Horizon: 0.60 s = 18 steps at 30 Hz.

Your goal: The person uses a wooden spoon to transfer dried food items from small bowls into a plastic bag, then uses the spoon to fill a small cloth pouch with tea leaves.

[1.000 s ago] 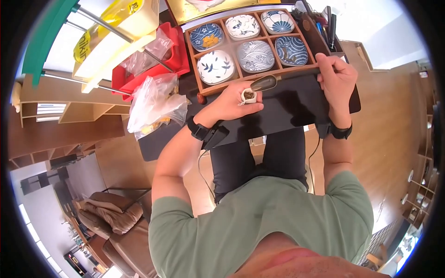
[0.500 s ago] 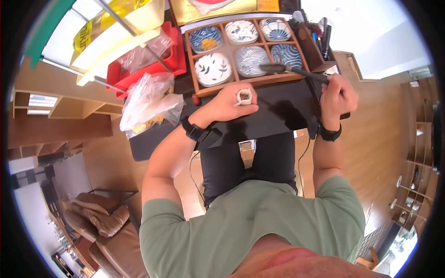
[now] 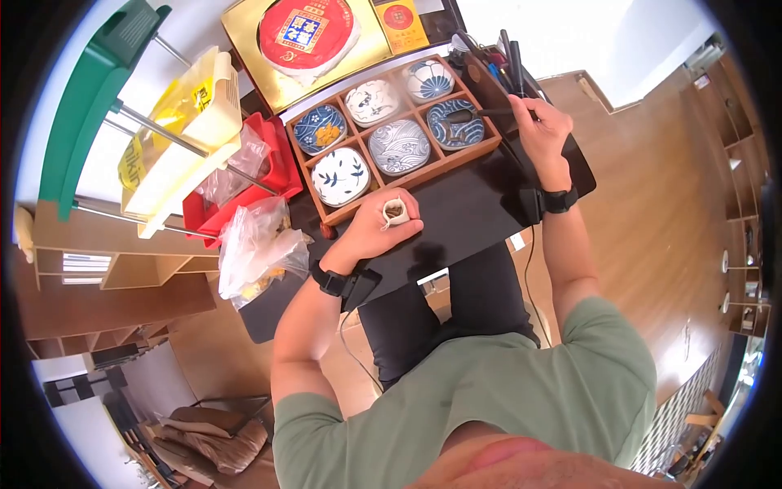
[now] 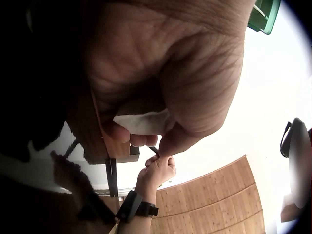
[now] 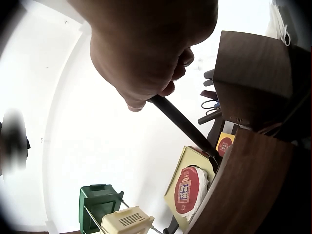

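Observation:
My left hand (image 3: 366, 234) grips a small white cloth pouch (image 3: 394, 213), its mouth facing up with dark dried bits inside. In the left wrist view the pouch's pale edge (image 4: 144, 123) shows between curled fingers and thumb. My right hand (image 3: 544, 134) holds a spoon by its long dark handle (image 5: 180, 119). The spoon's bowl (image 3: 462, 116) overlaps the blue swirl-patterned dish (image 3: 446, 138) at the front right of a wooden divided tray (image 3: 415, 178). Several other patterned dishes, including a white leaf-patterned one (image 3: 340, 175), sit in its compartments.
Behind the tray lies a gold box (image 3: 252, 61) with a round red-labelled package (image 3: 309, 37). A pen holder (image 3: 489, 81) stands at the right. Left are a red bin (image 3: 281, 175), a clear plastic bag (image 3: 252, 253) and a rack with green and cream trays.
The spoon has moved away from the pouch, to the right and over the tray's front right dish. The left hand still holds the pouch. The head view has shifted, showing more of the gold box.

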### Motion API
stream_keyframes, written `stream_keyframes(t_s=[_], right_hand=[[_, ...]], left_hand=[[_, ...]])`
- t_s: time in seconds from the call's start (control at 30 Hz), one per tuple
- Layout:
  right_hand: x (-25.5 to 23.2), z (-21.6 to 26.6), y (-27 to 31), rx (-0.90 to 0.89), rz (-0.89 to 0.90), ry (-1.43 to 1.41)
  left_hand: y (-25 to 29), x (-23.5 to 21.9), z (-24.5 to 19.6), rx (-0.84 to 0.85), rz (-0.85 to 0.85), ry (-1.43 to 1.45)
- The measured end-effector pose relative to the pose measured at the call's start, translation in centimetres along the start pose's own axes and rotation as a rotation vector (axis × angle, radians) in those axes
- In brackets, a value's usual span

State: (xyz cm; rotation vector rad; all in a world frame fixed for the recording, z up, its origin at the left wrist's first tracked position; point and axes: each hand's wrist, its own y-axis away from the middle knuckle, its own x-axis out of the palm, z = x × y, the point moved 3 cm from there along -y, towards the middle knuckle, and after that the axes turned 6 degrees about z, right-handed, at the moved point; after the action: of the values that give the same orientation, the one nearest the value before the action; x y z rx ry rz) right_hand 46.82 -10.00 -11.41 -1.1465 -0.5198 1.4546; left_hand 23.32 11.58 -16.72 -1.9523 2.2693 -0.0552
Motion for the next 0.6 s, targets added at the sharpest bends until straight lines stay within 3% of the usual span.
stream_keyframes(t_s=[0.37,0.6], right_hand=[[0.5,-1.3,0.3,0.161,0.246,-0.056],[0.2,-2.3,0.8,0.262,0.259,-0.162]], left_hand=[[0.0,0.0,0.2,0.004,0.004,0.027],[0.1,0.0,0.0,-0.008,0.002,0.021]])
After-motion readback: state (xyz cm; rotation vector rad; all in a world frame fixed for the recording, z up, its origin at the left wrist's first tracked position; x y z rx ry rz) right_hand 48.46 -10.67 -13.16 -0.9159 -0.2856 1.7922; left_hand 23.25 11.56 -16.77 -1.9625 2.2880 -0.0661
